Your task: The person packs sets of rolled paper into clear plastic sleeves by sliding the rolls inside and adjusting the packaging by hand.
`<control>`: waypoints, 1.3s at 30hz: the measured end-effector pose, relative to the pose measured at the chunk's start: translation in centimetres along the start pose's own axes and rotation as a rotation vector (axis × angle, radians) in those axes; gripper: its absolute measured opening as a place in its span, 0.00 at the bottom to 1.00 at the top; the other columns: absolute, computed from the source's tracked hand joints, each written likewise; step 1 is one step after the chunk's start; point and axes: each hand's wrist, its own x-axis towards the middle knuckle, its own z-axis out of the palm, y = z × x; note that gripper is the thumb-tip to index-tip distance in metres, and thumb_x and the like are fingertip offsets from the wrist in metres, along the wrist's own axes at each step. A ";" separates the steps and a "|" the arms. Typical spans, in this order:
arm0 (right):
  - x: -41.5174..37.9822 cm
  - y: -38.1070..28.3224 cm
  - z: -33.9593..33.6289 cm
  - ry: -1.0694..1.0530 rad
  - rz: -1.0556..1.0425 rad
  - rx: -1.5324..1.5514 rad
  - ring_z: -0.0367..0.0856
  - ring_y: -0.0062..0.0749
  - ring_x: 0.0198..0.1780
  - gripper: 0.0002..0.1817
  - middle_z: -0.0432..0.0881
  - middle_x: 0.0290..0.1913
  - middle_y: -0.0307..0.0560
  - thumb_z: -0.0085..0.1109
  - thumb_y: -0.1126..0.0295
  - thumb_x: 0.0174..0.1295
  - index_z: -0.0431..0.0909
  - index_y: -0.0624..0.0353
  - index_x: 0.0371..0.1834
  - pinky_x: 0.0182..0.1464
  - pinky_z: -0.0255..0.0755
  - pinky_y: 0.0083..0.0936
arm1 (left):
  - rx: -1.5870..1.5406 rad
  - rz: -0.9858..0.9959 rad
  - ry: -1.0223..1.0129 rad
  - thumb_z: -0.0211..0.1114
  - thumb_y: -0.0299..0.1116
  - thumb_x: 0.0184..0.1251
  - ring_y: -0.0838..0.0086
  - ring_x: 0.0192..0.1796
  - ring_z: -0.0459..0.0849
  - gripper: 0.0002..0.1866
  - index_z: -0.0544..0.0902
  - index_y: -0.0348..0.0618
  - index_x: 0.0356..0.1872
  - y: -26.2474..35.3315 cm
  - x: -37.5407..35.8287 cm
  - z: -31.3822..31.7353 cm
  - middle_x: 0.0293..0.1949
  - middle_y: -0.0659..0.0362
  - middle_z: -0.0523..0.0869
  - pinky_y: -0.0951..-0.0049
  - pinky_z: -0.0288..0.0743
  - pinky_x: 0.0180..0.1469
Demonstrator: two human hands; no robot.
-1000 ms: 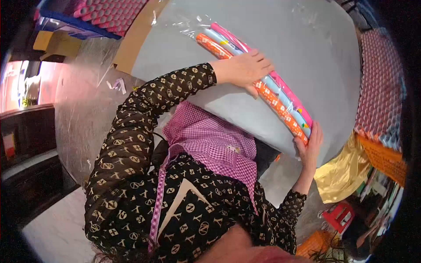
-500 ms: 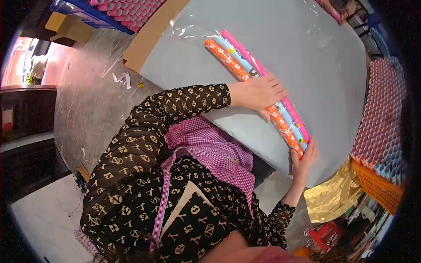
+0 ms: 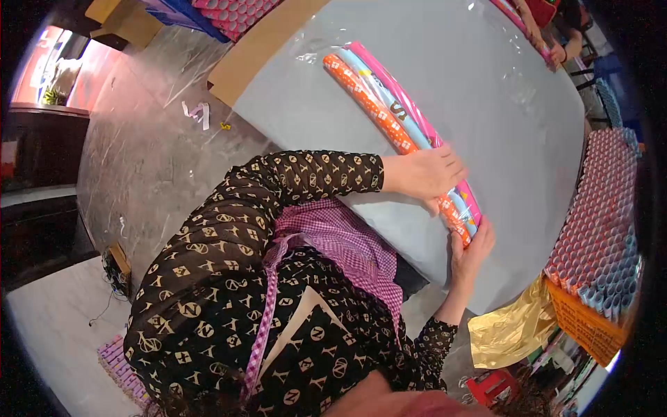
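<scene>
So the left hand [image 3: 427, 174] was laid palm-down across the bundle, fingers close together over the pink side, thumb out on the orange side. It straddled the rolls, but I couldn't tell if it was squeezing or just resting. The right hand [image 3: 474, 244] had the near end pinched, thumb by the orange roll [image 3: 370, 105], fingers round the pink roll [image 3: 393, 90], light blue roll [image 3: 376, 90] sandwiched between. The lot lay slantwise on the gray table [image 3: 521, 167], near the person's own edge, with loose clear film [image 3: 316, 43] beyond the far ends.

What could've gone wrong, imo: film that shiny looked slippery, and both hands were on the near half, so the far ends could've splayed or slid out of line. Too hard a pinch might've dented the ends, too.

Hard to make out: the left hand covered a chunk of the rolls, the right one hid part of their near ends, and no idea how the film ran underneath. Up in the far corner, another person's hand [image 3: 558, 54] was by a long pink item [image 3: 512, 15], cut off by the frame. The packed tubes [image 3: 597, 215] off to the right faded into the dark rim.
</scene>
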 end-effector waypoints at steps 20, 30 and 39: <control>1.1 0.7 -0.1 -0.059 -0.063 -0.023 0.65 0.61 0.67 0.42 0.69 0.65 0.64 0.71 0.61 0.55 0.62 0.67 0.70 0.70 0.59 0.49 | -0.179 -0.011 0.009 0.76 0.62 0.39 0.53 0.64 0.71 0.55 0.69 0.33 0.66 1.2 1.2 0.5 0.60 0.45 0.74 0.52 0.63 0.66; -1.6 -0.7 -1.9 -0.043 -0.058 -0.076 0.70 0.59 0.62 0.41 0.73 0.60 0.64 0.68 0.61 0.56 0.62 0.68 0.70 0.66 0.63 0.47 | -0.073 0.013 -0.166 0.73 0.68 0.37 0.53 0.62 0.72 0.57 0.68 0.35 0.65 -7.8 -5.8 -4.7 0.56 0.48 0.76 0.49 0.61 0.68; -2.5 -0.3 -0.7 -0.019 -0.038 -0.079 0.68 0.59 0.62 0.43 0.71 0.62 0.64 0.68 0.62 0.56 0.60 0.69 0.72 0.66 0.62 0.48 | -0.052 -0.003 -0.068 0.71 0.69 0.40 0.60 0.49 0.79 0.56 0.71 0.29 0.63 -4.4 -4.6 -2.7 0.44 0.53 0.80 0.60 0.67 0.61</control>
